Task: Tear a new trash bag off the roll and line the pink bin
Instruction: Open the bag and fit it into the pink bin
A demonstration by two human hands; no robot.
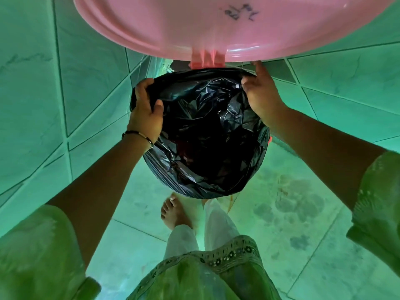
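Left hand [146,109]: closed on the left edge of the black trash bag [205,135]
Bag: spread open across the bin mouth
Lid [216,24]: pink, raised; handwritten ink marks, not legible
Right hand [263,94]: fingers gripped on the bag's right edge

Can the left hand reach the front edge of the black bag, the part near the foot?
Probably yes. The left hand already grips the black bag at its left edge, and nothing lies between it and the front edge by the foot. It would just slide along the rim, though it must loosen its grip first.
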